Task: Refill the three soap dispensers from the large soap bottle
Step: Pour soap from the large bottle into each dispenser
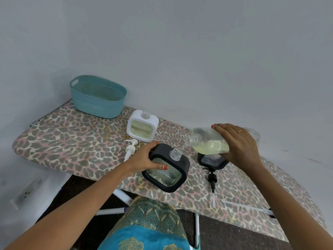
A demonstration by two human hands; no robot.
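Big soap bottle (212, 143) is tipped over sideways in the right hand (237, 143), fingers wrapped over the top and thumb underneath, so it's clamped on the bottle's body. Bottle neck points down-left, and a thin stream of yellowish soap runs from it into the open neck of the black dispenser (183, 165) right below. Left hand (146, 159) grips that dispenser's left side, thumb on the front glass, fingers round the top corner. It sits near the front edge of the ironing board (72, 141), w/ a bit of liquid at the bottom.

2nd black dispenser (213, 160) is mostly hidden under the bottle & right hand, w/ a black pump (212, 177) lying just in front. White dispenser (143, 128) stands further back, neck open, w/ a white pump (130, 147) lying beside the left hand. Teal basket (97, 98) is at the far-left corner.
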